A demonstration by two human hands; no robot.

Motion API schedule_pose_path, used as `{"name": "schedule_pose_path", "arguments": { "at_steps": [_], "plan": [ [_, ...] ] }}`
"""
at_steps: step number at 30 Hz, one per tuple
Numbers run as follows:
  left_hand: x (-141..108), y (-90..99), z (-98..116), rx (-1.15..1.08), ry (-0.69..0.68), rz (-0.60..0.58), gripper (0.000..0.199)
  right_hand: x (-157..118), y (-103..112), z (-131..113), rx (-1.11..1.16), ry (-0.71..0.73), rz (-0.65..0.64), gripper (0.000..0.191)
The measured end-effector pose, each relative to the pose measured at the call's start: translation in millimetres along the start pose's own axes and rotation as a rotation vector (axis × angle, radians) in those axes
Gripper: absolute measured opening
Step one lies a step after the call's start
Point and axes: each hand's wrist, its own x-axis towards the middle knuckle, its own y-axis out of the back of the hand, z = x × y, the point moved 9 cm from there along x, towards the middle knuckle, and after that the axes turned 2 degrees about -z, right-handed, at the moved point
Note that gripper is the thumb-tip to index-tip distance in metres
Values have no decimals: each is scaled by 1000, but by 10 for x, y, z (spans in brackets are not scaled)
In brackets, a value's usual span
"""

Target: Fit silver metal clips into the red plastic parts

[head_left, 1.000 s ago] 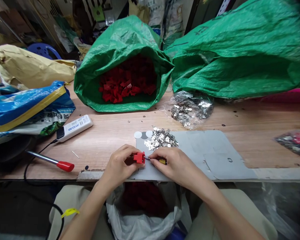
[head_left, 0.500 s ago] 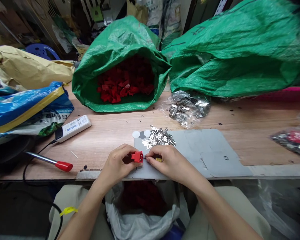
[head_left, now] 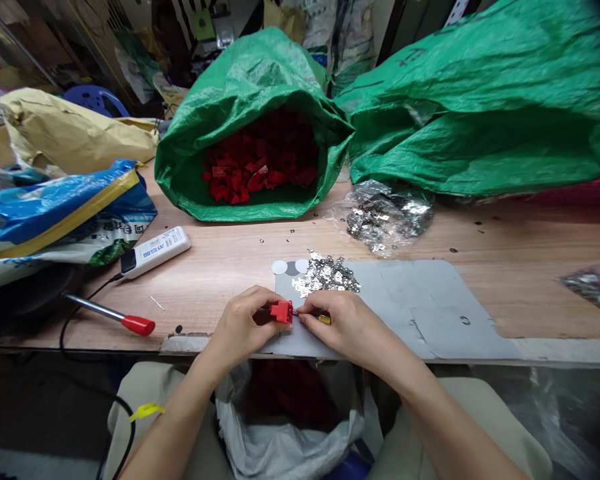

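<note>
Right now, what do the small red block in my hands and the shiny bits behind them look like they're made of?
Red block: likely moulded plastic, going by its even matte colour and crisp edges. Shiny bits: probably thin stamped metal, since they are silvery, flat and glinting.

Both bare forearms rise from the lower frame and converge just below centre. Left hand (head_left: 243,327), left of centre, is curled with fingers pinched closed. Right hand (head_left: 347,323), just right of centre, is palm down, its fingertips pinched and nearly meeting the left hand's.
</note>
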Motion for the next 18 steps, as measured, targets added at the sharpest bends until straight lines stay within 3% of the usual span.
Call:
{"name": "schedule_pose_path", "arguments": {
  "at_steps": [13, 18],
  "plan": [
    [9, -2, 35, 41, -46, -9, 19, 11, -35, -108, -153, -33, 3, 22],
    [11, -7, 30, 34, -57, -7, 18, 30, -30, -58, -65, -44, -17, 18]
  ]
}}
